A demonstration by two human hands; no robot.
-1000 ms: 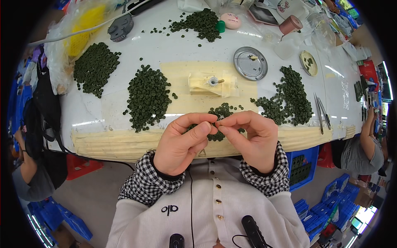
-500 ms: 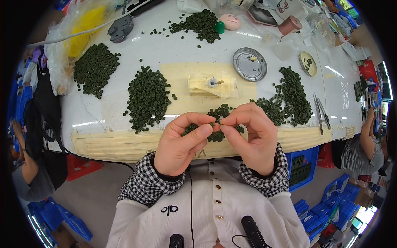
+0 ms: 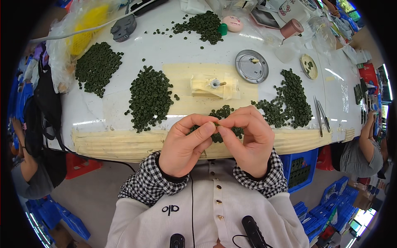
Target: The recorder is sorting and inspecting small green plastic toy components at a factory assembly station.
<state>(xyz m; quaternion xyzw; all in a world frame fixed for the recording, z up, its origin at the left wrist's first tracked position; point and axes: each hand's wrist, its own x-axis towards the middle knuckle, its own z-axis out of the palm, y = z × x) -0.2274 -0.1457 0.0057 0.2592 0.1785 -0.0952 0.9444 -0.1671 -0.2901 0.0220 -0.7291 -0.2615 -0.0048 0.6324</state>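
My left hand (image 3: 184, 144) and my right hand (image 3: 250, 140) meet fingertip to fingertip over the table's front edge. Both pinch at a tiny green piece (image 3: 216, 124), mostly covered by the thumbs and forefingers. Just behind the fingers lies a small pile of dark green round parts (image 3: 223, 112), partly hidden by the hands. Beyond it, a yellowish taped block (image 3: 202, 85) bears a metal ring with a short brown pin. To its left is a larger pile of green parts (image 3: 149, 99); another green pile (image 3: 294, 97) spreads out at the right.
More green parts form a far-left pile (image 3: 98, 68) and a back pile (image 3: 204, 27). A round metal lid (image 3: 251, 66), a small cream dish (image 3: 309, 66) and tweezers (image 3: 318, 115) lie to the right. A blue crate (image 3: 300, 169) stands below the table edge. Other people sit at both sides.
The fingertips have drawn closer together, and the green piece is more covered. My left hand has shifted slightly right, my right hand slightly left.
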